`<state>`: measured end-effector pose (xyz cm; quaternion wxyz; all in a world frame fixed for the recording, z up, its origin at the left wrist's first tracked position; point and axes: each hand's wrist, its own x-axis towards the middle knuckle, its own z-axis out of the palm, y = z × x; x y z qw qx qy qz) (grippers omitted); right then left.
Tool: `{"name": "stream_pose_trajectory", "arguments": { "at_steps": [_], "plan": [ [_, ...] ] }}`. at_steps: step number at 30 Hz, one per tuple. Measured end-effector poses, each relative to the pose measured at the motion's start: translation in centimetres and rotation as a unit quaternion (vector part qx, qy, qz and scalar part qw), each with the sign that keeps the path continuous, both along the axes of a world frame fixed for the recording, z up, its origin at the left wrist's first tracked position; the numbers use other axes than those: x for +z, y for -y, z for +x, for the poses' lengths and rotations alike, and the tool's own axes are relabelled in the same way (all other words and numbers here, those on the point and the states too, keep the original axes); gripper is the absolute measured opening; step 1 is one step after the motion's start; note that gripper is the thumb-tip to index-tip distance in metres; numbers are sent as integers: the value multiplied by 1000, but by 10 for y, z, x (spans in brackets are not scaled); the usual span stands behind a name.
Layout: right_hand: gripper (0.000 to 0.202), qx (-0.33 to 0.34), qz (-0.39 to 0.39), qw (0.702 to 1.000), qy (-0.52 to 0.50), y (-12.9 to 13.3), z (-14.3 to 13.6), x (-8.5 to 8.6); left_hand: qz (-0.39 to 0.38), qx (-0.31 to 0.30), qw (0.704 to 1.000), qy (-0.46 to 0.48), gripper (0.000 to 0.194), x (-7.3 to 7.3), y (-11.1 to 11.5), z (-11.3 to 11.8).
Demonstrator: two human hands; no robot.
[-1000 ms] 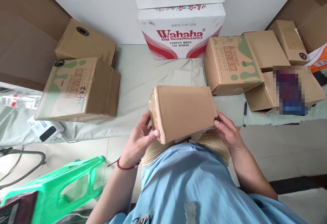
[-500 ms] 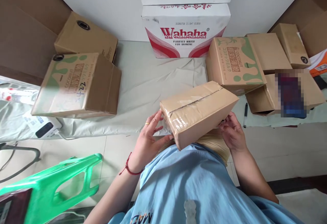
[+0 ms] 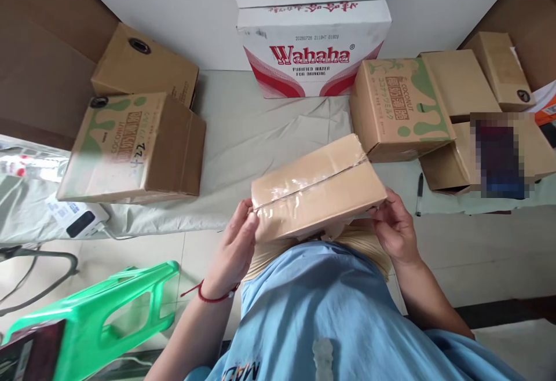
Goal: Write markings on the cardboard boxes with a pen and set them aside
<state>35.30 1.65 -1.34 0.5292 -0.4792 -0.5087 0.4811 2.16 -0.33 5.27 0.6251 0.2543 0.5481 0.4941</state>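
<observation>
Both hands, left hand (image 3: 234, 248) and right hand (image 3: 394, 230), clamped on taped-shut cardboard box (image 3: 317, 187), contents hidden.

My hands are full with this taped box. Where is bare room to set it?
Bare cloth lies between the left coconut carton, the Wahaha box and the right coconut carton. The right end is crowded.

Bright, even light; sharp, edges bent outward.
</observation>
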Motion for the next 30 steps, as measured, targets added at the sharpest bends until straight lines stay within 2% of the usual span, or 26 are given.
{"name": "stream_pose_trajectory", "arguments": {
  "at_steps": [3,6,8,10,15,20,23,26,30],
  "plan": [
    [57,42,89,992,79,3,-3,32,-35,54,998,19,51,-6,-9,3],
    [70,85,170,971,146,4,-6,58,-44,80,993,77,50,-22,-16,-2],
    [76,111,201,959,163,5,-8,67,-36,72,992,102,48,-34,-19,-9],
    [74,115,203,960,156,6,-11,69,-23,59,991,114,47,-43,-20,-15],
    [50,33,136,988,60,14,-20,58,28,48,996,75,47,-49,-12,-17],
    [52,-39,16,999,18,11,-17,43,148,37,988,7,49,-44,-5,-8],
    [55,-56,-97,992,-60,3,-13,34,223,14,972,-69,58,-43,-3,-6],
    [58,-70,-189,972,-120,-3,-12,28,273,-16,953,-133,57,-41,-2,-5],
    [52,-64,-244,960,-126,-5,-11,25,309,-38,939,-148,56,-35,1,-1]
  ]
}}
